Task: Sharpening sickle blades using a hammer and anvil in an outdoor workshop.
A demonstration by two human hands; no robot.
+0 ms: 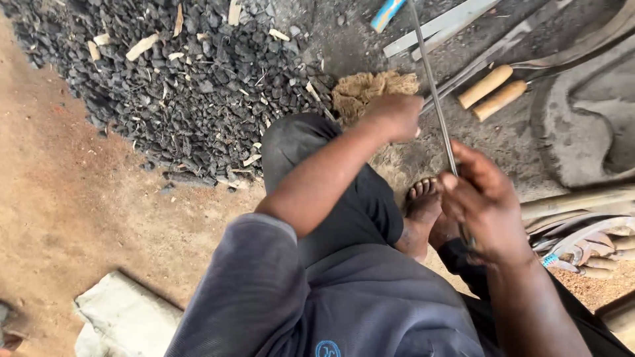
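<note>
From the head view, the right hand [486, 205] closes around one thin metal rod [433, 92] that slants up across the ground. The left hand [395, 117] presses a fibre bundle [367, 88] by the charcoal heap [178, 86]; its grip is hidden. Two wooden handles [493, 91] lie near. One pale sack [122, 320] sits lower left.

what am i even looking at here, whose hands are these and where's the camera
The camera sits on a person's head and looks down, so you see their own arms, lap and bare foot. No machine is involved. The right hand grips a long thin metal rod that runs up and away. The left hand reaches to a wad of tan fibre on the ground. A pile of charcoal lies beside it, and two wooden-handled tools lie further right.
</note>
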